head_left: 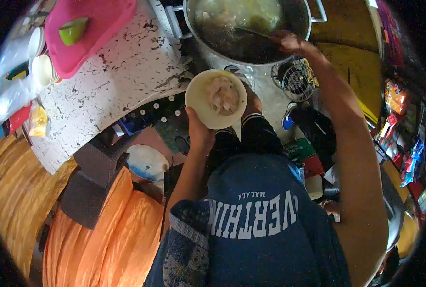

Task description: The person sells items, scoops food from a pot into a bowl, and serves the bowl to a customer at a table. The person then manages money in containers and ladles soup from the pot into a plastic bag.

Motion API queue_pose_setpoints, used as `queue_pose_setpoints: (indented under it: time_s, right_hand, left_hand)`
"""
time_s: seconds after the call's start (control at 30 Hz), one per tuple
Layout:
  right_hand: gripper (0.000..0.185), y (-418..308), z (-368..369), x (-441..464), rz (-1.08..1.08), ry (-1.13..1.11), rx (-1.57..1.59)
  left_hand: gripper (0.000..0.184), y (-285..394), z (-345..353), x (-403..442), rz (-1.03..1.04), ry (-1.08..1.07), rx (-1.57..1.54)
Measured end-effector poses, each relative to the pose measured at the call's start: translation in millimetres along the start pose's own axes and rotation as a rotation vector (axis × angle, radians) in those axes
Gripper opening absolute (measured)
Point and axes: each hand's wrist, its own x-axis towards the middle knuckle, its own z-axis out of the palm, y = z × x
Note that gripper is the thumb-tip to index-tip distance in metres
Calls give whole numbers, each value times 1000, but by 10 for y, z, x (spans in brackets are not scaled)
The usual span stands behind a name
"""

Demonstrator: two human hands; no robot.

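My left hand [199, 130] grips a pale bowl [196, 103] by its rim and side, in front of my body. Pieces of pinkish-white food [224, 95] lie inside the bowl. Over the right part of a large metal pot [208, 47], my right hand [289, 42] is closed on the thin handle of what looks like a ladle [253, 32]. Its head is hard to make out in the pot. Cloudy, steaming broth [239, 12] with pieces in it fills the pot.
A worn white table [112, 62] at left bears a pink tray [93, 48] with a green bowl [73, 31], and stacked paper bowls [43, 70]. A wire basket [298, 81] stands below the pot. Another person's shoe [288, 116] is at right. Orange cloth [112, 234] hangs lower left.
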Motion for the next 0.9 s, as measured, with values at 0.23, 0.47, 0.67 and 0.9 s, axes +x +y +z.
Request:
queue_pose_setpoints:
  time_s: [0.23,0.47,0.67,0.9]
  right_hand:
    - [59,-616,-418,-468,47,-18,-157]
    - [54,-55,-152,-422,-217,176,-266]
    - [58,-201,-277,-639,-162,110,-347]
    - [46,-508,-399,-787,-239,198,-705]
  left_hand:
    - [74,11,-15,52,10,-37,5]
    - [75,65,100,52,-22,26,27]
    - [74,52,116,119,32,-75,25]
    - [72,46,135,161,-11,-27,14]
